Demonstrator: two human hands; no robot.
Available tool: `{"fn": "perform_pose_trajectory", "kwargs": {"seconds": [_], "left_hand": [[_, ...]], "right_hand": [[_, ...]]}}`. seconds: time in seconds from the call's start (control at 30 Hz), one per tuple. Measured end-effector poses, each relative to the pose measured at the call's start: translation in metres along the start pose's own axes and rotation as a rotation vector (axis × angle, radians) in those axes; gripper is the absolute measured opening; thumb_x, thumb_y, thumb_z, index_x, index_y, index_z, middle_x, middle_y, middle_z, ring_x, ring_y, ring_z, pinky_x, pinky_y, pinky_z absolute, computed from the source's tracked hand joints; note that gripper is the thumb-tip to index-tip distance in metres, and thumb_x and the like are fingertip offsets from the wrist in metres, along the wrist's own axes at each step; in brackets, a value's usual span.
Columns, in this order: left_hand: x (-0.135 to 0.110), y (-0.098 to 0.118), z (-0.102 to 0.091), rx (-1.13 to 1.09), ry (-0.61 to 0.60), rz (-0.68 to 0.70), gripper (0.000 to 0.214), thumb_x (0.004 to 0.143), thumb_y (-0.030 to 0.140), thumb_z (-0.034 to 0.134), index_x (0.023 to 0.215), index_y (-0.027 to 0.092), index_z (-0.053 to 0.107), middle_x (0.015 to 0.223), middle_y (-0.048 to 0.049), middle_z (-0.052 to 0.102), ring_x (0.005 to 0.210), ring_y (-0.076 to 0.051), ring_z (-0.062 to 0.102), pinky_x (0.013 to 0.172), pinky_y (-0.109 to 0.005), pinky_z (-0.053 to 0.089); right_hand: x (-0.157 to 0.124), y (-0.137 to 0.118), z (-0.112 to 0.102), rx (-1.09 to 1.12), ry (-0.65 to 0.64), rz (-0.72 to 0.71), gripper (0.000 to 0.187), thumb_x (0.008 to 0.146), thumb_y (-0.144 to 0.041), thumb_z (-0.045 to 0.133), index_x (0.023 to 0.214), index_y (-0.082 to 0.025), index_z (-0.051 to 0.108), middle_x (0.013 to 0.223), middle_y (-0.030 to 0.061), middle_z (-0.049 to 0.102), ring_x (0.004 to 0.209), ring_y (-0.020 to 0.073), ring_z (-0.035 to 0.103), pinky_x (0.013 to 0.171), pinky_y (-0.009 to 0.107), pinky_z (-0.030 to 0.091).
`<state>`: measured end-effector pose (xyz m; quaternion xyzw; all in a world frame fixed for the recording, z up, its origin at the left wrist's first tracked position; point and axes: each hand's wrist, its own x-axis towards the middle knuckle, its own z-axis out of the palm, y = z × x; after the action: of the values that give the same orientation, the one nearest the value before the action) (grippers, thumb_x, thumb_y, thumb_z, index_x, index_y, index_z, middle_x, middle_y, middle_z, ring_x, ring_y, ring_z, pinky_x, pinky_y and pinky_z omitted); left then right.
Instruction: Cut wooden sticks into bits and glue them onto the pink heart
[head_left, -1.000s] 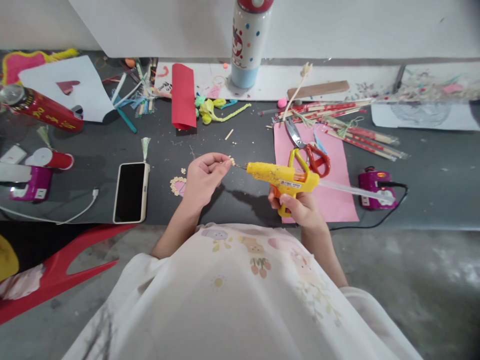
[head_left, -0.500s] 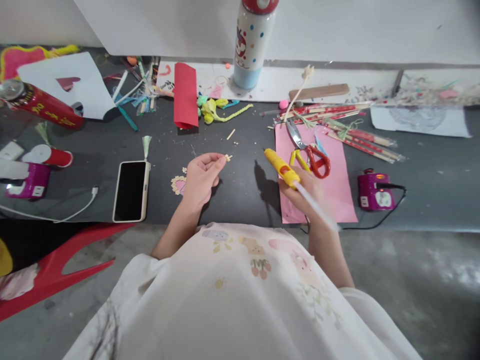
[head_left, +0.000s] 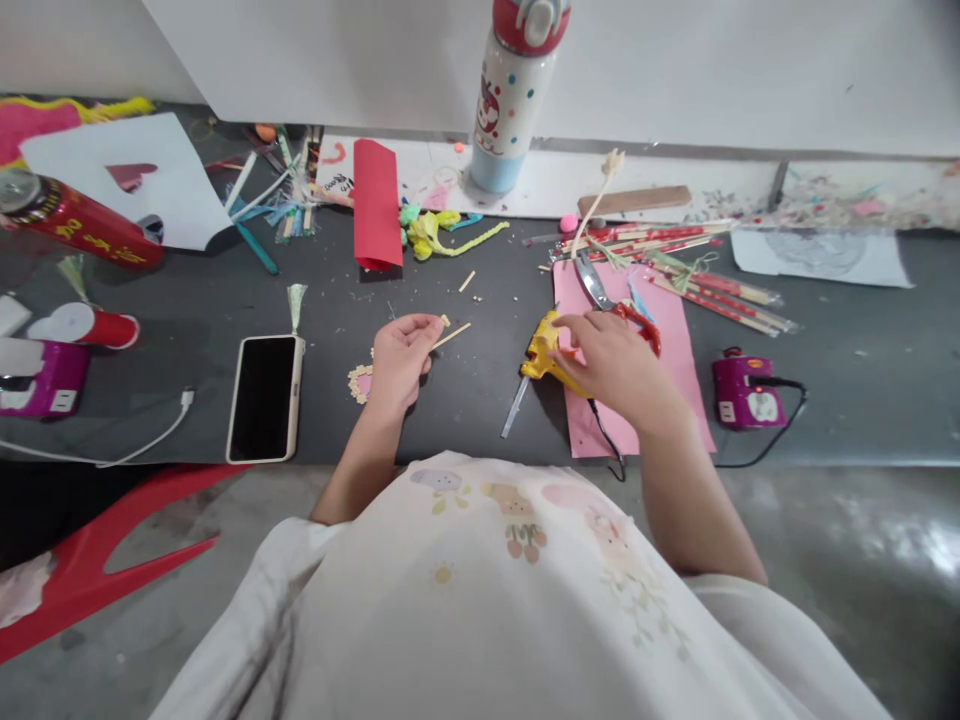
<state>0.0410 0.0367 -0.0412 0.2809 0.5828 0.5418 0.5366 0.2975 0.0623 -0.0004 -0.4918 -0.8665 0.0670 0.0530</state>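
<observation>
Pinched between the thumb and fingertips of my left hand (head_left: 403,358) is a small pale wooden piece (head_left: 445,321). A thin wooden stick (head_left: 453,335) juts out beside those fingertips; whether it is held too I cannot tell. Partly under my left wrist lies a pink shape edged with wooden bits (head_left: 361,383). My right hand (head_left: 611,362) is over the handle of a yellow glue gun (head_left: 541,345), its fingers spread and touching it. The gun lies sideways at the left edge of the pink paper (head_left: 679,400), its clear glue stick (head_left: 514,408) pointing toward me.
Red-handled scissors (head_left: 600,285) lie beyond my right hand. A purple power adapter (head_left: 748,390) with a black cord sits to the right. On the left are a phone (head_left: 264,400) and a red can (head_left: 82,222). A bottle (head_left: 516,100) stands at the back.
My right hand has lowered and turned the glue gun, its glue stick swinging to the left, and its fingers have spread. More of the thin stick now shows by my left fingertips.
</observation>
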Motion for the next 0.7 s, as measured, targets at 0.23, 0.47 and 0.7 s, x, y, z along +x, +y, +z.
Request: {"fn": "perform_pose_trajectory", "kwargs": {"seconds": [0.23, 0.47, 0.7], "left_hand": [[0.004, -0.005, -0.004, 0.081, -0.003, -0.027, 0.029, 0.068, 0.042, 0.074, 0.077, 0.016, 0.064, 0.046, 0.0087, 0.045, 0.032, -0.001, 0.03, 0.032, -0.016, 0.014], [0.003, -0.007, -0.007, 0.038, -0.031, -0.014, 0.029, 0.07, 0.042, 0.073, 0.078, 0.016, 0.064, 0.047, 0.008, 0.045, 0.034, -0.001, 0.029, 0.034, -0.017, 0.015], [0.002, -0.003, -0.006, 0.02, -0.03, -0.036, 0.026, 0.07, 0.039, 0.073, 0.077, 0.015, 0.064, 0.047, 0.0076, 0.046, 0.034, -0.001, 0.029, 0.035, -0.017, 0.015]], "right_hand": [[0.096, -0.012, 0.023, 0.065, -0.028, -0.186, 0.024, 0.09, -0.023, 0.045, 0.095, -0.016, 0.067, 0.09, 0.0126, 0.064, 0.088, 0.0256, 0.057, 0.079, 0.037, 0.042], [0.128, -0.027, 0.044, -0.035, -0.119, -0.295, 0.026, 0.09, -0.021, 0.045, 0.095, -0.012, 0.069, 0.093, 0.0138, 0.064, 0.091, 0.0247, 0.055, 0.078, 0.034, 0.039], [0.135, -0.03, 0.046, -0.076, -0.142, -0.312, 0.026, 0.089, -0.019, 0.045, 0.09, -0.011, 0.07, 0.09, 0.0153, 0.065, 0.088, 0.0256, 0.055, 0.075, 0.036, 0.04]]}}
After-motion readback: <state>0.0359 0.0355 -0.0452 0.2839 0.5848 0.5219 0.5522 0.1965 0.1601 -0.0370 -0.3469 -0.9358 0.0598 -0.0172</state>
